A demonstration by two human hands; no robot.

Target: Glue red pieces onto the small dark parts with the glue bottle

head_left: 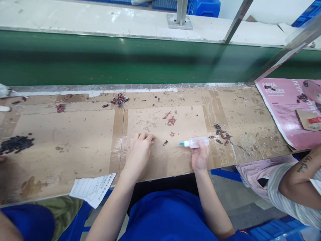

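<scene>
My right hand (200, 156) grips a small clear squeeze bottle (197, 142) with a white cap and a thin blue tip pointing left. On the cardboard, my left hand (140, 147) rests with its fingers curled together; whatever they may hold is hidden. Between the hands lies a small black part (165, 142). Just beyond it are a few red-and-metal pieces (172, 134) and a loose cluster of red pieces (171, 121). Right of the bottle sits a pile of black-and-red parts (222, 134).
A cardboard sheet (95, 134) covers the bench. Black parts (16, 144) are heaped at left, with dark-red parts (119, 99) at the back. A paper sheet (92, 189) overhangs the front edge. Beyond runs a green belt (112, 60). A co-worker's arm (301, 174) is at right.
</scene>
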